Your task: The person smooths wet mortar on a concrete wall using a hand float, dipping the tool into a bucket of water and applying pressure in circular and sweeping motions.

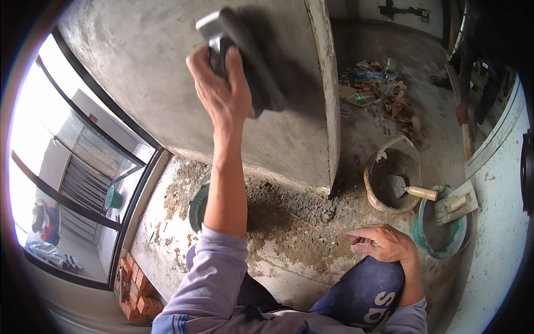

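Note:
My left hand (222,83) is raised and wrapped round the grip of a dark plastering float (264,75), blurred by motion. The float lies against or very close to the grey plastered wall (150,78); the exact contact cannot be made out. My right hand (385,242) rests over my right knee, holding nothing, with the fingers loosely bent and pointing left. Nearest to it is a bucket (371,192) with mortar on its walls and a trowel (421,192) with a wooden handle lying across the rim.
At the right, a green bucket (421,236) carries a flat float (459,201). Another green bucket (197,207) is partly behind my left forearm. Mortar crumbs (283,203) line the wall's foot. Rubbish (384,92) lies beyond the wall's edge; bricks (133,286) are stacked below the window.

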Motion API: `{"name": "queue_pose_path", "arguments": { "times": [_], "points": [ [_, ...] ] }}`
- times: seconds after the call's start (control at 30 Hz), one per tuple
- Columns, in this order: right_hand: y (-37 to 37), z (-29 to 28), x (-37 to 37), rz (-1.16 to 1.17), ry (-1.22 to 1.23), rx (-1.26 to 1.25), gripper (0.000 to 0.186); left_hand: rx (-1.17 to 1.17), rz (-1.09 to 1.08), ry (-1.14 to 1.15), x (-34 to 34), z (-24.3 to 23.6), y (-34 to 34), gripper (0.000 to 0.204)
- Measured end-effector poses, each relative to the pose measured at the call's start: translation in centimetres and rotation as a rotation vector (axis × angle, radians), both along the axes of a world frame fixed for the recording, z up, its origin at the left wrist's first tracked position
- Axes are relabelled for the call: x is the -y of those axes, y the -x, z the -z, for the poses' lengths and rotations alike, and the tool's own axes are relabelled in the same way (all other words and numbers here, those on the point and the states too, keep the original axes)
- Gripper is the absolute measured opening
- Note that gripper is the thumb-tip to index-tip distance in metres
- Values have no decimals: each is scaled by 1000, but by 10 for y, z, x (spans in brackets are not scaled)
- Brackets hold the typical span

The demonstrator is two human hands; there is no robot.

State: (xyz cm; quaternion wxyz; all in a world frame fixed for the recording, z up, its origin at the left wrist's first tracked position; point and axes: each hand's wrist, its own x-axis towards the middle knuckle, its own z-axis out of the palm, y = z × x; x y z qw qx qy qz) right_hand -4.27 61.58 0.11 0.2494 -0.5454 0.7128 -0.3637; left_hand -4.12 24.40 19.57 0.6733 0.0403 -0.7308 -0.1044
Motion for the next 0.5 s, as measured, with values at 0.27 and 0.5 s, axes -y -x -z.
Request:
{"name": "queue_pose_path", "arguments": {
  "times": [0.27,0.5],
  "points": [
    [3,-11,6,-64,4,196,47,298,56,11,-34,241,-24,57],
    [6,-2,-12,3,-55,141,46,50,112,-17,-6,91,-31,29]
  ]
}}
